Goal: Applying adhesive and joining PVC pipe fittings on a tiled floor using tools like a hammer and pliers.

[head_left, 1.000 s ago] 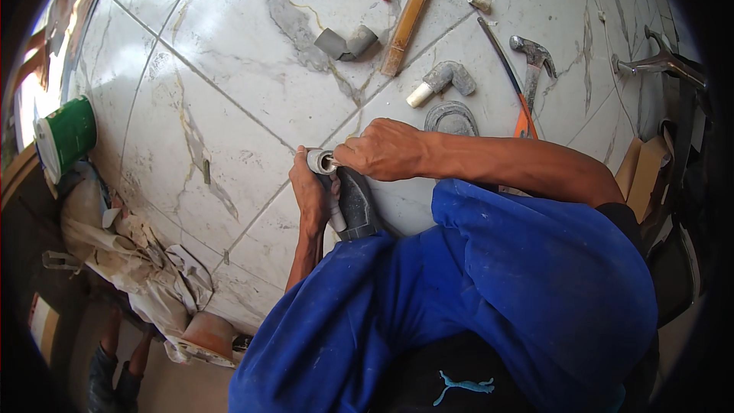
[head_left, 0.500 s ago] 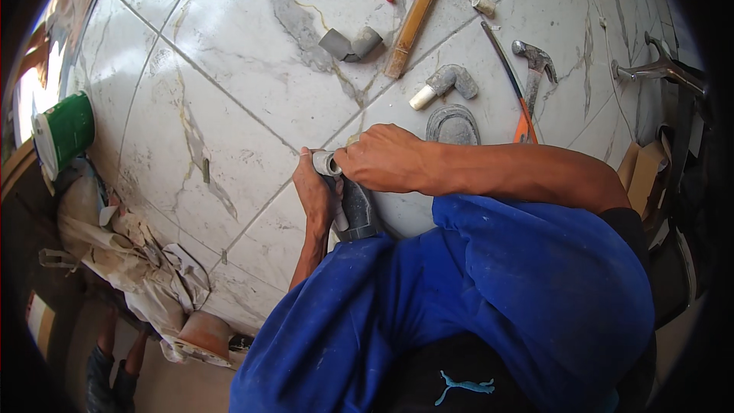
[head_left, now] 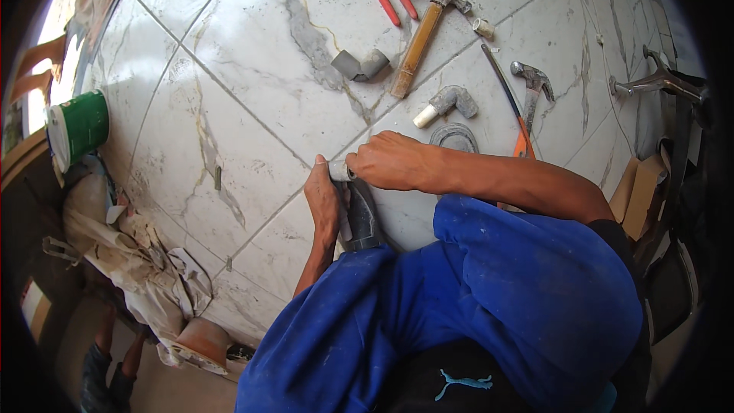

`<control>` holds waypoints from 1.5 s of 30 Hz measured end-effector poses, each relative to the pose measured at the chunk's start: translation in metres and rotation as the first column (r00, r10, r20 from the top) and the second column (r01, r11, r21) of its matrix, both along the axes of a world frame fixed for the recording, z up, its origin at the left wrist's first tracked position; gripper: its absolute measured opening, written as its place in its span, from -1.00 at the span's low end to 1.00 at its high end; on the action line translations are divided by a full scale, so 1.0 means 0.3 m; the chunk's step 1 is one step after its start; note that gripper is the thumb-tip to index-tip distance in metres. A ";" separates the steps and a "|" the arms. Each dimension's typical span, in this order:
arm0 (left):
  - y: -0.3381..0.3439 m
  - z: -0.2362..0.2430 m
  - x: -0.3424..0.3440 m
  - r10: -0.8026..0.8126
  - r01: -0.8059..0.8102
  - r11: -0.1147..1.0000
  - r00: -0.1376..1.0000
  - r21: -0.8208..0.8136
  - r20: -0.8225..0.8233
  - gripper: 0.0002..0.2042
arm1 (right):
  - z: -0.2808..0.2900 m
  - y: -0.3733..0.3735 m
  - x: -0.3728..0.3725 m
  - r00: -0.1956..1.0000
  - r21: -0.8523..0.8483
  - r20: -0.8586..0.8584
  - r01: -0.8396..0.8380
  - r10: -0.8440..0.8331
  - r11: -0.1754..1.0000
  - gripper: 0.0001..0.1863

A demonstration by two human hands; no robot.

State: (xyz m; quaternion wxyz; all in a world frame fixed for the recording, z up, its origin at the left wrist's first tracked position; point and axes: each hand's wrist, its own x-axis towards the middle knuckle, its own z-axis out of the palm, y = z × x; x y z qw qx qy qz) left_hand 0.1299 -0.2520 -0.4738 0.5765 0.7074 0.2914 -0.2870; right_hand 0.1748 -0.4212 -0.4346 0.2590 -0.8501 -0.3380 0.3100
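Grey pipe fitting (head_left: pixel 340 170) sits between the two hands, just beyond the dark shoe (head_left: pixel 362 220), as I watch from my remote station. I have the left hand (head_left: pixel 324 197) grasping it from the left side, thumb raised along its far edge. The right hand (head_left: pixel 388 162) is clenched close against its right end; I cannot tell what those curled fingers hold. The visible barrel lies roughly left to right, its mouth toward the right fist, so I count both hands about equally near. Far and right of them, a grey elbow fitting with a white stub (head_left: pixel 456 98) lies on the marble-look tiled floor (head_left: pixel 267 145), near the wooden-handled claw hammer (head_left: pixel 418 52).
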 end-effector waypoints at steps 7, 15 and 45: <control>-0.041 0.047 0.019 0.099 -0.007 0.875 0.981 -0.483 0.165 -0.35 | 0.157 -0.145 -0.005 0.828 0.292 0.037 0.526 -0.559 0.799 -0.60; -0.064 -0.085 0.060 0.017 -0.005 0.742 1.000 -0.670 0.012 -0.44 | -0.076 -0.410 -0.131 0.284 0.204 0.398 0.900 -0.872 0.386 -0.69; -0.237 -0.121 -0.018 -0.578 0.703 0.709 0.543 0.046 0.609 -0.68 | -0.246 -0.612 -0.454 -0.015 0.017 0.804 1.000 -0.594 -0.001 -0.45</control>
